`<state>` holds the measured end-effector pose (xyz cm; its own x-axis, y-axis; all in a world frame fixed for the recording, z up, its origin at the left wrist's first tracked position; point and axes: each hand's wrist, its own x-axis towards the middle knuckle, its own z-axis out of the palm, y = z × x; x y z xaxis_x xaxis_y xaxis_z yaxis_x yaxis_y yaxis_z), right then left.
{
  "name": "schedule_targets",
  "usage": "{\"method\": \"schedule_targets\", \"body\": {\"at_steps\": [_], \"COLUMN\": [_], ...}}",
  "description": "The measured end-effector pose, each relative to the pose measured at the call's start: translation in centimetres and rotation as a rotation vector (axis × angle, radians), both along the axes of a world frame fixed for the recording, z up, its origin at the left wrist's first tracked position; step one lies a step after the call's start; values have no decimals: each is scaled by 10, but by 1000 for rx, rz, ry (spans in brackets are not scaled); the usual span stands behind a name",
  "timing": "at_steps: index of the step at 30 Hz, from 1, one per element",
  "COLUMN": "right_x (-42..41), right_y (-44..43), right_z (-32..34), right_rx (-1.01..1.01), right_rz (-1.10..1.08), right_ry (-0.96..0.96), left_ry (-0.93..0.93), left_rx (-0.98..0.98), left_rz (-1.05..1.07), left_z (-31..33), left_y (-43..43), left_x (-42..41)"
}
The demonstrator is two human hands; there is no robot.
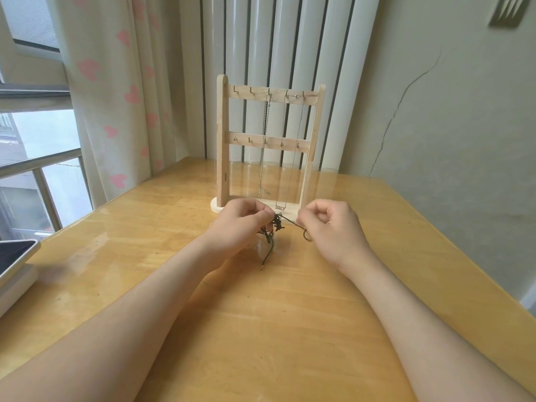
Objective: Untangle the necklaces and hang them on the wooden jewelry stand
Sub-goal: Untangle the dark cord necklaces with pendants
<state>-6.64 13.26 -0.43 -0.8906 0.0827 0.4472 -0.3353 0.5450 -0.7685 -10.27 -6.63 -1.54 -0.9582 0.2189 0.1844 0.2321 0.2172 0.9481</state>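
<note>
A tangled black cord necklace [278, 222] hangs between my two hands, just above the wooden table [261, 329]. My left hand [243, 223] pinches the knotted bunch; loose cord ends [265, 258] trail down to the tabletop. My right hand [330, 224] pinches one strand pulled out to the right. Behind them stands the wooden jewelry stand [268, 146] with two rows of hooks. A silver chain [264, 146] hangs from a top hook. A thin necklace with a nameplate pendant [280, 208] hangs from the hooks to its right.
A tablet or screen [14, 256] sits on a white box at the table's left edge. A curtain with pink hearts [116, 111] and a window lie back left. A white radiator [275, 53] stands behind the stand, with a cracked wall to the right.
</note>
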Motion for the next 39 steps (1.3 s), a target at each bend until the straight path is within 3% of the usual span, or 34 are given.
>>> {"method": "schedule_targets", "body": {"at_steps": [3, 6, 16, 22, 39], "right_x": [1, 1, -1, -3, -2], "right_y": [0, -3, -1, 1, 0], "right_z": [-4, -7, -6, -7, -5], "right_rx": [87, 289, 129, 54, 46], "right_rz": [-20, -133, 34, 66, 155], "right_ry": [-18, 96, 45, 4, -22], "left_ry": [-21, -18, 65, 224, 327], "left_rx": [-16, -22, -9, -66, -223], "left_rz": [-52, -84, -137, -131, -122], "left_z": [2, 2, 0, -2, -1], "left_y": [0, 0, -3, -3, 0], "left_x": [2, 2, 3, 0, 4]}}
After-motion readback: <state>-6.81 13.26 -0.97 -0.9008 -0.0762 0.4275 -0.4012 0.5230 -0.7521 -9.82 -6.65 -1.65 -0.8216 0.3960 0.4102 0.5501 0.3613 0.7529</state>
